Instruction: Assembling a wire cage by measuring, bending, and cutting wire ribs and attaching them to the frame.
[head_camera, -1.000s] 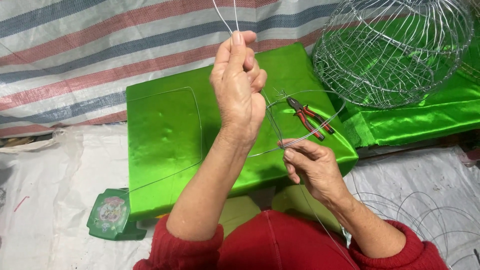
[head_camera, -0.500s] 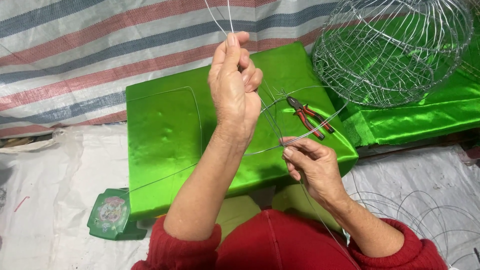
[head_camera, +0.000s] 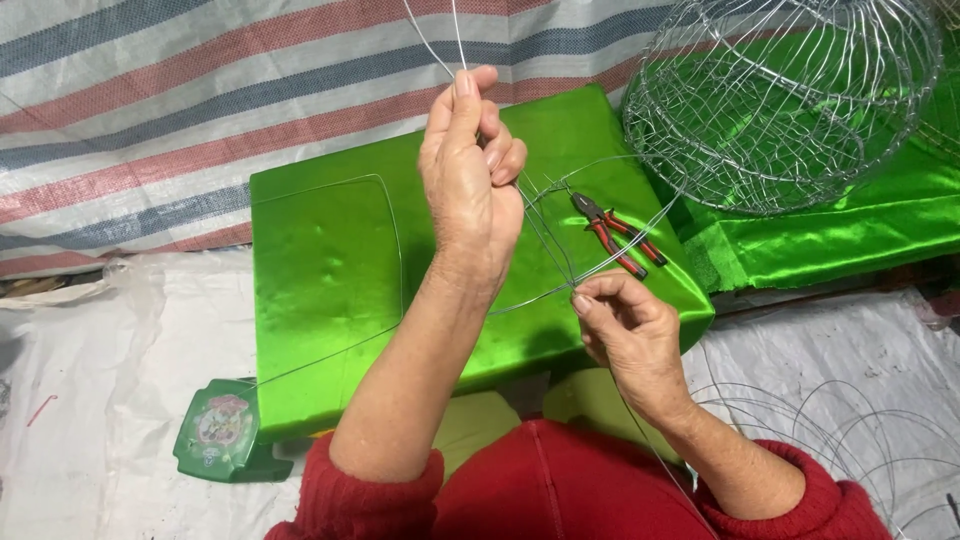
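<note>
My left hand (head_camera: 470, 180) is raised over a green satin-covered block (head_camera: 330, 270) and pinches thin silver wire (head_camera: 545, 225) that runs up past the top of the picture. Lower and to the right, my right hand (head_camera: 625, 330) pinches the same wire where strands cross near the block's front edge. Curved wire loops span between the two hands. Red-handled pliers (head_camera: 615, 232) lie on the block just behind my right hand. Both arms wear red sleeves.
A round wire cage frame (head_camera: 790, 100) rests on green cloth at the upper right. A small green box (head_camera: 222, 430) sits on the white sheet at the lower left. Loose wire loops (head_camera: 850, 430) lie at the lower right. A striped tarp (head_camera: 150, 120) hangs behind.
My left hand has shifted slightly left and down along the wire. My right hand keeps its pinch at the same crossing.
</note>
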